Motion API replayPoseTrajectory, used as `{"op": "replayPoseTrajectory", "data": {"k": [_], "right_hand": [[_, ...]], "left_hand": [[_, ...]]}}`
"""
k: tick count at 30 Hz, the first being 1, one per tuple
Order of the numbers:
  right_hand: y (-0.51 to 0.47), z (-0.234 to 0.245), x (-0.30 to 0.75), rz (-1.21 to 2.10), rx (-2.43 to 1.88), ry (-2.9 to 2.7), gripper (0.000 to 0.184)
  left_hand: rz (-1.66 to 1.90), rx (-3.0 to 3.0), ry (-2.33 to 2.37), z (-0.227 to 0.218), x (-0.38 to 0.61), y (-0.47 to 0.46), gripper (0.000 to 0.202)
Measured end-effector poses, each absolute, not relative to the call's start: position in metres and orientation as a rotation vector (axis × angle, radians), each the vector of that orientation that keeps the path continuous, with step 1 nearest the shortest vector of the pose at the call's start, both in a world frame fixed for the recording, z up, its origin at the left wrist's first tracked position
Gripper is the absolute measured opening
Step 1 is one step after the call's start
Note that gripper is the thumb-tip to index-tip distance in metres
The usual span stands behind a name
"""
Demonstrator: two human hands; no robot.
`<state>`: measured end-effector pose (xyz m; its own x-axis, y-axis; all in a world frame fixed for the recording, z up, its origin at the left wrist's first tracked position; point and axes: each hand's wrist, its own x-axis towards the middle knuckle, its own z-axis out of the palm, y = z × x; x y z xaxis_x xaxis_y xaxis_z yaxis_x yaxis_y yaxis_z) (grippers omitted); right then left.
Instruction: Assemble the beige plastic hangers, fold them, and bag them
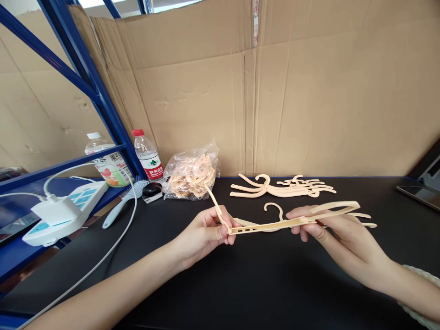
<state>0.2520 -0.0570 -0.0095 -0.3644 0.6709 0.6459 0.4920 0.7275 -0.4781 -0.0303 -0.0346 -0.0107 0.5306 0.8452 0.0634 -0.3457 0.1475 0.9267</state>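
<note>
Left forearm [130, 284] lies nearest to the camera, coming up from the lower left of the head view, and its left hand [208, 233] pinches the left end of a cream hanger [271, 225] between thumb and fingers. From the lower right the right hand [347, 240] holds the same hanger, with the thumb under it and fingers over it, so each grip is narrow and full.

The hanger is in the centre of the frame, raised above the black counter [220, 288]. Its long axis runs across the picture, rising slightly to the right, from one hand to the other. A slim strip [214, 202] stands tilted up from the left fingers; whether it is joined to the bar, I cannot tell surely. At the right hand a curved hook [338, 207] extends rightward.

Just behind the bar, a second hanger [275, 207] is partly hidden. Farther back lies a row of hangers [288, 190], and left of it a clear bag of cream pieces [192, 178]. A red-capped bottle [150, 158] and hairbrush [118, 208] are at left. White cable [118, 241] passes near the left forearm; nothing stands between the hands except the hanger.
</note>
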Motion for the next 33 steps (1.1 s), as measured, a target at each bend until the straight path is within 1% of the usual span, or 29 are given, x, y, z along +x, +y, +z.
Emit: {"op": "replayPoseTrajectory", "data": {"k": [9, 16, 20, 23, 29, 33], "right_hand": [[-0.066, -0.008, 0.247, 0.289, -0.850, -2.038, 0.023], [-0.066, -0.007, 0.247, 0.247, -0.948, -1.963, 0.022], [-0.066, -0.006, 0.244, 0.239, -0.988, -1.926, 0.027], [-0.067, -0.006, 0.242, 0.281, -1.022, -1.884, 0.029], [-0.062, -0.004, 0.240, 0.453, -1.096, -1.728, 0.026], [-0.054, -0.003, 0.241, 0.505, -1.107, -1.654, 0.029]], "left_hand": [[1.080, 1.185, 0.598, -0.014, -0.026, -0.039, 0.024], [1.193, 1.230, 0.694, -0.014, -0.021, -0.044, 0.022], [1.244, 1.200, 0.820, -0.016, -0.021, -0.043, 0.025], [1.240, 1.181, 0.861, -0.018, -0.022, -0.041, 0.025], [1.246, 1.223, 0.882, -0.015, -0.021, -0.044, 0.022], [1.259, 1.222, 0.904, -0.011, -0.020, -0.045, 0.023]]}}
